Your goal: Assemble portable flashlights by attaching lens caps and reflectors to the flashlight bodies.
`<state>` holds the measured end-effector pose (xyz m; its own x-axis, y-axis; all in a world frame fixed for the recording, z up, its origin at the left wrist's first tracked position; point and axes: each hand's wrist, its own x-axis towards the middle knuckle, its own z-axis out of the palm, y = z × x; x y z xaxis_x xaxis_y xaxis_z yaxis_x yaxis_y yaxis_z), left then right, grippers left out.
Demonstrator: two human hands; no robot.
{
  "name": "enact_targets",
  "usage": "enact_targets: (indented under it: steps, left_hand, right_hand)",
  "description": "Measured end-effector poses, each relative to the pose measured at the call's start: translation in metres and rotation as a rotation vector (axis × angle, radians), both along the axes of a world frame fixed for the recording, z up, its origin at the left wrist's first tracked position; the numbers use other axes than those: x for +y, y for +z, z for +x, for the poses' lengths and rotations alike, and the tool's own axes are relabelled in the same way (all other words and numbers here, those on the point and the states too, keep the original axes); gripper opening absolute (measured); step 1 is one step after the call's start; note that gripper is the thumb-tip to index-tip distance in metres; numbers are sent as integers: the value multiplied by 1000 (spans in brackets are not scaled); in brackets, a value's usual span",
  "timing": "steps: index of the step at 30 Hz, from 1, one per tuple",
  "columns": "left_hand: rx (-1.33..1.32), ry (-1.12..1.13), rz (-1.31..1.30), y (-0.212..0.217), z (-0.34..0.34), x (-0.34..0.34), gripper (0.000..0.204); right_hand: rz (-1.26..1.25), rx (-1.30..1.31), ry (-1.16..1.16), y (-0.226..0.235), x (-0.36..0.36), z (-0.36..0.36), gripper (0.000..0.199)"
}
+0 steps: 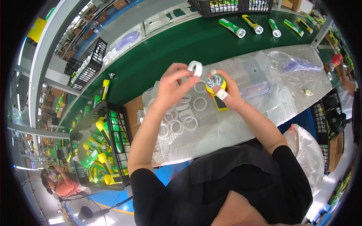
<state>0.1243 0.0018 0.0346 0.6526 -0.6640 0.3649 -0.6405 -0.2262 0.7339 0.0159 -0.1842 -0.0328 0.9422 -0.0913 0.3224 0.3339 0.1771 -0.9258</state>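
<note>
Between the thumb and fingers of my left hand is a white plastic ring, held up above the worktable. Just right of it, my right hand grips a yellow and black flashlight, its shiny reflector end tilted up. White tape wraps a finger and the thumb of that hand. Ring and flashlight are close together but apart. Below my left hand lies a loose pile of white rings, with clear flat rings beside it. A row of stacked clear discs lies right of my right hand.
A black crate full of green and yellow flashlights stands at the left. Several flashlights lie on the green conveyor belt beyond the table. Another black crate sits at the far side. A plastic bag lies at the table's right.
</note>
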Motion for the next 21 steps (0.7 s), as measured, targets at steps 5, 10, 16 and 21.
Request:
enact_targets:
  steps: [5,10,16,21]
  left_hand:
    - [-262,-111,-120,9,-41,-13,24]
    - [-306,-98,-103,7,-43,-17,26]
    - [-296,-104,-41,14,-45,-15,28]
    - [-239,-211,10,17,-46,-26,30]
  right_hand:
    - [34,-50,60,-5,-1,2,41]
    - [17,-114,80,-8,-8,2,42]
    - [-9,-228,-33,3,-11,1,66]
    - [-543,-464,-90,27,-66,-9,52]
